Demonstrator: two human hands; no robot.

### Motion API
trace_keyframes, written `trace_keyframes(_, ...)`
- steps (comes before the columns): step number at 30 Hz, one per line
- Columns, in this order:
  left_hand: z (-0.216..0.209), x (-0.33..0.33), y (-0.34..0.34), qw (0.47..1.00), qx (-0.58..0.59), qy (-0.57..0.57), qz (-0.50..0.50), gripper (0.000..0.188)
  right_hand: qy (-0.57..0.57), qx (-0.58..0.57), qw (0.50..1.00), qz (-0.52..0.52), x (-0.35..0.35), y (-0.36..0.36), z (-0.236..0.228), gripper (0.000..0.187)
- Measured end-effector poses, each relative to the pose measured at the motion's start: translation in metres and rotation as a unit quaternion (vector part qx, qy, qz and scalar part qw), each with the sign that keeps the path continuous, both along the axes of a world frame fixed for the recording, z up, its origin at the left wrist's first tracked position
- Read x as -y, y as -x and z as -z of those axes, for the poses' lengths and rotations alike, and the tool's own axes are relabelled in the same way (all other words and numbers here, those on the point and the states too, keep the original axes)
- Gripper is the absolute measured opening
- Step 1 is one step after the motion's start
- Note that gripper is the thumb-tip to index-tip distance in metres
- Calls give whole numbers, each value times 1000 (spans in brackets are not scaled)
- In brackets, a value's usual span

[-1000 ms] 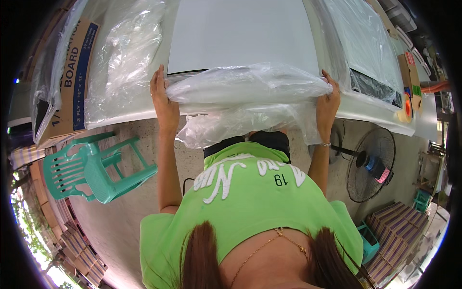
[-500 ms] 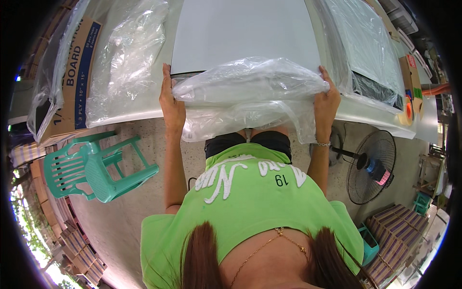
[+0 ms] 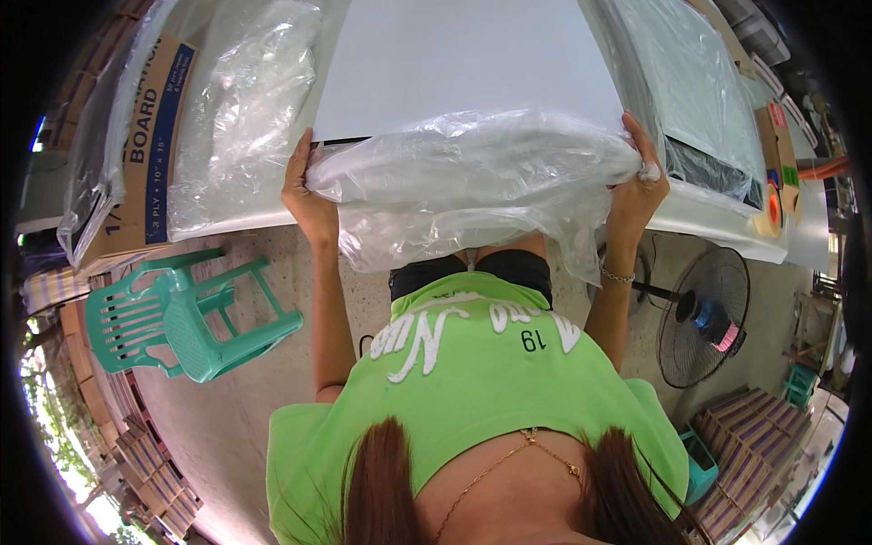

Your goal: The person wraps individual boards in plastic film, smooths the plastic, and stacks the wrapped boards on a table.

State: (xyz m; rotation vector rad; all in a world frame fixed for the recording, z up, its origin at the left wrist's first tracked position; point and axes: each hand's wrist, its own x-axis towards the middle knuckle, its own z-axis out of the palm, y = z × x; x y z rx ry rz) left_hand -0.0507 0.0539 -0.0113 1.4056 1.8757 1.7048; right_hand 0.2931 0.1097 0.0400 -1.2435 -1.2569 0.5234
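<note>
A large flat pale grey board lies in front of me, its near end inside a clear plastic bag. My left hand is closed round the near left corner, holding plastic and board edge together. At the opposite corner, my right hand grips the bag's edge against the board, with a bit of plastic bunched by the fingers. A thin dark strip shows along the board's near left edge. Loose bag film hangs below both hands, in front of my lap. The undersides of both grips are hidden.
Crumpled clear plastic and a printed cardboard carton lie left on the table. A plastic-wrapped panel and an orange tape roll are at right. A green plastic chair and standing fan flank me.
Both hands have moved outward, the left one leftward and the right one rightward. The board's near end now looks wider, and the bag film is spread further across it.
</note>
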Motion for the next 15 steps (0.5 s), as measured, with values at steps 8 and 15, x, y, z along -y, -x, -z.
trace_keyframes(8, -29, -5, 16, 995, -36, -90, -6, 39, -120, 61, 991, 1, -8, -15, -15, 34)
trace_keyframes(15, -118, -29, 30, 964, -111, -236, 41, 20, -197, 100, 974, -42, -25, -42, -92, 28)
